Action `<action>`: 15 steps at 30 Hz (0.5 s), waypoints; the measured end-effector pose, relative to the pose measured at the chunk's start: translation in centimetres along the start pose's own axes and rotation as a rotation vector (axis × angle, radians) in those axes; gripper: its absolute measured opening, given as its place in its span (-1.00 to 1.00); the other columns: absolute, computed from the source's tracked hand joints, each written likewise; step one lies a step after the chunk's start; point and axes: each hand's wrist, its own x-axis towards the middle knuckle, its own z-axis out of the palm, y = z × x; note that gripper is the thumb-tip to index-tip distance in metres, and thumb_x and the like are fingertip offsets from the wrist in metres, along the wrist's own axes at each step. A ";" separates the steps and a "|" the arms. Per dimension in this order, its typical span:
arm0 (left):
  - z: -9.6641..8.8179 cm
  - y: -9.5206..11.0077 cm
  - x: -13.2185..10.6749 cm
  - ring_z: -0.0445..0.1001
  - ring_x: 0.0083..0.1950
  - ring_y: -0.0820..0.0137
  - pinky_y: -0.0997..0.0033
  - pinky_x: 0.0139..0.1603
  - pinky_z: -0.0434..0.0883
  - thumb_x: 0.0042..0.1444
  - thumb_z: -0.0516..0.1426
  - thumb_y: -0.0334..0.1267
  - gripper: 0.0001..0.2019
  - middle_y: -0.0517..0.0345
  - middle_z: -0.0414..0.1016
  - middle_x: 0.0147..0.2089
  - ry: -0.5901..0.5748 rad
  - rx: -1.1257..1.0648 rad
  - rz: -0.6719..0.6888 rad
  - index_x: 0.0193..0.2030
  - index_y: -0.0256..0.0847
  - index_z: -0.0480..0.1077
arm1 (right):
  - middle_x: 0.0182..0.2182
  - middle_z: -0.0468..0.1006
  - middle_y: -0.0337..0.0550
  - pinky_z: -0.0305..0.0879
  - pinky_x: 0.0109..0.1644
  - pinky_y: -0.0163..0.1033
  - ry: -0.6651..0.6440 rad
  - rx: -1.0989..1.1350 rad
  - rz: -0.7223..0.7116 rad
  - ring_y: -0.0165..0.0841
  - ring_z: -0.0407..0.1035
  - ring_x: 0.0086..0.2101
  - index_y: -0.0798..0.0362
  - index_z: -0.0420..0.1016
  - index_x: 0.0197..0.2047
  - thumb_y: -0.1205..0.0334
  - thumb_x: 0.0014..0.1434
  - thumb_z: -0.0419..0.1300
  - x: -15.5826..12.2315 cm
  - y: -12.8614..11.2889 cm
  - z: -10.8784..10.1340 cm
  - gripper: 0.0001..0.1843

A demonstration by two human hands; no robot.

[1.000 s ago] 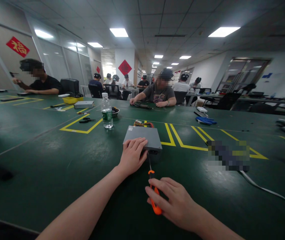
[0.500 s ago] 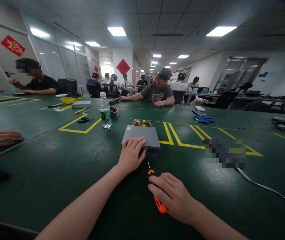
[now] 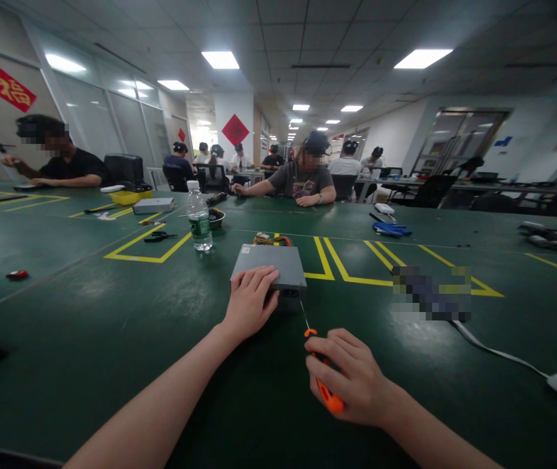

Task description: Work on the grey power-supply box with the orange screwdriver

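Observation:
A grey metal computer power supply (image 3: 284,262) lies flat on the green table, with its socket side towards me and a bundle of coloured cables at its far side. My left hand (image 3: 250,303) grips its near left part, fingers on the top and thumb at the front face. In my right hand (image 3: 351,372) is a screwdriver (image 3: 331,397) with an orange and black handle. Its thin shaft slants up and to the left, and the tip is at the front face, right of the socket. Whether the tip sits in a screw is too small to tell.
A water bottle (image 3: 199,218) stands beyond the power supply to the left, beside a bowl (image 3: 217,219). Blue gloves (image 3: 391,229) lie at the back right. A blurred dark object (image 3: 429,293) with a white cable is to the right. A person (image 3: 307,172) sits opposite.
The screwdriver tip has shifted right along the power supply's front, and my right hand moved with it. Another person's hand at the left edge has gone; a small red object shows there.

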 end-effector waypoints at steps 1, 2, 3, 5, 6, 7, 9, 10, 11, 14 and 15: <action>0.0 0.0 0.0 0.26 0.13 0.26 0.16 0.09 0.10 0.14 0.02 -0.25 -0.68 0.09 0.34 0.11 0.002 -0.002 0.000 0.05 -0.09 0.25 | -0.30 0.45 0.00 0.25 -0.33 -0.20 -0.002 -0.001 0.000 -0.35 0.30 -0.39 0.13 0.38 -0.27 0.39 0.04 0.07 0.0 0.0 0.0 -0.85; 0.0 0.0 0.0 0.26 0.12 0.26 0.16 0.09 0.10 0.14 0.02 -0.25 -0.68 0.09 0.35 0.11 0.006 -0.002 0.000 0.05 -0.09 0.25 | -0.29 0.45 0.01 0.25 -0.33 -0.20 -0.001 -0.004 0.001 -0.34 0.30 -0.38 0.13 0.38 -0.27 0.39 0.04 0.06 0.1 0.0 0.0 -0.85; 0.0 0.0 0.0 0.26 0.12 0.26 0.15 0.09 0.10 0.14 0.03 -0.25 -0.68 0.08 0.35 0.11 0.010 -0.002 0.000 0.05 -0.09 0.26 | -0.29 0.45 0.01 0.25 -0.32 -0.20 0.000 -0.007 0.001 -0.34 0.30 -0.37 0.14 0.38 -0.27 0.39 0.04 0.06 0.1 0.0 0.1 -0.85; 0.0 0.0 0.0 0.27 0.12 0.25 0.15 0.09 0.10 0.13 0.03 -0.26 -0.68 0.08 0.36 0.10 0.013 0.001 0.001 0.05 -0.09 0.26 | -0.29 0.45 0.01 0.25 -0.31 -0.20 0.006 -0.015 0.004 -0.34 0.31 -0.36 0.14 0.38 -0.28 0.39 0.04 0.07 0.0 0.0 0.1 -0.85; 0.0 0.0 0.0 0.27 0.11 0.26 0.15 0.09 0.10 0.13 0.03 -0.26 -0.68 0.08 0.36 0.10 0.012 0.002 0.002 0.05 -0.09 0.26 | -0.29 0.45 0.01 0.25 -0.31 -0.20 0.009 -0.019 0.005 -0.34 0.31 -0.36 0.13 0.39 -0.28 0.39 0.04 0.07 0.0 0.0 0.1 -0.85; 0.0 0.0 0.0 0.27 0.11 0.26 0.16 0.09 0.10 0.13 0.03 -0.26 -0.68 0.08 0.36 0.10 0.010 0.002 0.001 0.05 -0.09 0.26 | -0.29 0.45 0.00 0.25 -0.31 -0.20 0.011 -0.022 0.007 -0.34 0.32 -0.37 0.13 0.39 -0.28 0.39 0.04 0.07 0.0 0.0 0.0 -0.85; 0.0 0.0 0.0 0.27 0.12 0.26 0.16 0.09 0.10 0.13 0.03 -0.26 -0.69 0.08 0.36 0.10 0.008 0.000 -0.001 0.04 -0.09 0.26 | -0.29 0.45 -0.01 0.25 -0.31 -0.20 0.013 -0.020 0.012 -0.35 0.32 -0.37 0.13 0.38 -0.28 0.39 0.05 0.06 0.0 0.0 0.0 -0.86; 0.1 0.0 0.0 0.26 0.12 0.26 0.16 0.09 0.10 0.14 0.02 -0.26 -0.69 0.09 0.35 0.10 0.006 -0.003 -0.003 0.04 -0.09 0.26 | -0.30 0.45 -0.01 0.26 -0.31 -0.20 0.016 -0.017 0.016 -0.35 0.31 -0.37 0.13 0.38 -0.28 0.39 0.06 0.05 0.0 0.0 -0.1 -0.86; 0.0 -0.1 0.0 0.26 0.12 0.27 0.17 0.09 0.09 0.14 0.02 -0.25 -0.70 0.10 0.35 0.11 0.002 -0.004 -0.004 0.04 -0.09 0.26 | -0.30 0.45 -0.01 0.26 -0.31 -0.20 0.020 -0.012 0.021 -0.35 0.31 -0.36 0.12 0.38 -0.28 0.39 0.06 0.05 0.0 0.0 -0.1 -0.86; 0.0 -0.2 0.1 0.25 0.13 0.28 0.18 0.09 0.08 0.15 0.02 -0.24 -0.70 0.12 0.34 0.12 -0.012 -0.004 -0.001 0.04 -0.09 0.25 | -0.31 0.45 -0.01 0.26 -0.30 -0.20 0.030 0.002 0.034 -0.35 0.32 -0.34 0.13 0.37 -0.29 0.41 0.06 0.05 0.1 0.0 -0.3 -0.88; 0.0 -0.2 0.1 0.25 0.13 0.29 0.18 0.09 0.08 0.15 0.01 -0.24 -0.70 0.12 0.34 0.12 -0.015 -0.004 0.000 0.04 -0.09 0.25 | -0.31 0.45 -0.01 0.26 -0.30 -0.21 0.031 0.006 0.038 -0.35 0.32 -0.34 0.13 0.36 -0.30 0.42 0.05 0.06 0.1 0.0 -0.3 -0.88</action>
